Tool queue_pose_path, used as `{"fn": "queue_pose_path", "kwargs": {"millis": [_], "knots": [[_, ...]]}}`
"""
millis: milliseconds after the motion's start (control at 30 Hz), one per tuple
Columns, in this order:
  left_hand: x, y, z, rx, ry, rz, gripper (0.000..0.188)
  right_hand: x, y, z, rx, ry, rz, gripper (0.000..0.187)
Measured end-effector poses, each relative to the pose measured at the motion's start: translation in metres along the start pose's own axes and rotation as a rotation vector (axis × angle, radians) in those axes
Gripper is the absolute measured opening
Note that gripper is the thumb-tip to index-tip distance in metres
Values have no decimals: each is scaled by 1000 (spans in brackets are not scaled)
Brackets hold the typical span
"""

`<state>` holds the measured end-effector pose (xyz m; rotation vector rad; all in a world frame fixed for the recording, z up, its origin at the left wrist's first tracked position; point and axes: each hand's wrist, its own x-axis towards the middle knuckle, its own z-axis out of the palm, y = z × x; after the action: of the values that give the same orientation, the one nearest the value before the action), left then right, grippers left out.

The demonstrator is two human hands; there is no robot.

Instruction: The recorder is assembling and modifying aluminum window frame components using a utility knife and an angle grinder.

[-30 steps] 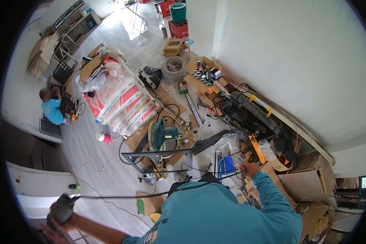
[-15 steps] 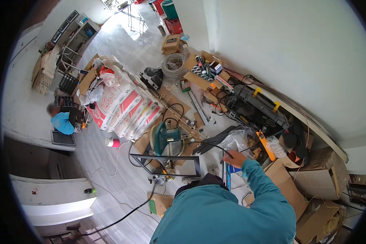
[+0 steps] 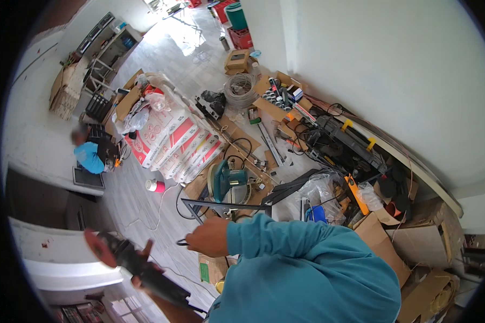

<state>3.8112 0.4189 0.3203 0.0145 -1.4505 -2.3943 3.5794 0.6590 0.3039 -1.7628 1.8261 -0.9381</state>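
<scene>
At the lower left my left hand [image 3: 144, 267] is closed around the dark body of an angle grinder [image 3: 164, 286]. The grinder carries a reddish-brown disc [image 3: 99, 248], slightly blurred. My right hand [image 3: 207, 237] reaches across in front of me, its fingers closed on a black cord [image 3: 182, 243]; a short bend of it sticks out toward the grinder. Just beyond that hand lies a black rectangular frame [image 3: 226, 205], partly hidden by my hand and sleeve. Behind the frame stands a green mitre saw [image 3: 229, 179] on the floor.
White-and-red sacks [image 3: 172, 137] are stacked ahead on the left. Coiled grey cable [image 3: 241, 90], an orange level [image 3: 357, 195], a black toolbox [image 3: 350, 141] and cardboard [image 3: 374, 242] lie along the right wall. A person in blue [image 3: 90, 156] crouches at the far left.
My right hand has swung left from beside the blue item to in front of my body, still holding black cord. My left hand has come into view with the angle grinder.
</scene>
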Motion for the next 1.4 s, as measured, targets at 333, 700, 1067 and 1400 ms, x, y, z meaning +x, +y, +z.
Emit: {"fn": "queue_pose_path", "kwargs": {"millis": [333,700,1067,1400], "knots": [[-13,-52,61,-272,237,-212,85,2,51,14,85,68,-130,30],[-125,35,31,-233,393,349,86,-62,201,-14,-157,195,100,31],[-254,111,25,-137,620,836,67,-101,275,0,-293,164,323,35],[-421,224,-103,298,990,969,59,-123,310,41,-709,66,463,22]]}}
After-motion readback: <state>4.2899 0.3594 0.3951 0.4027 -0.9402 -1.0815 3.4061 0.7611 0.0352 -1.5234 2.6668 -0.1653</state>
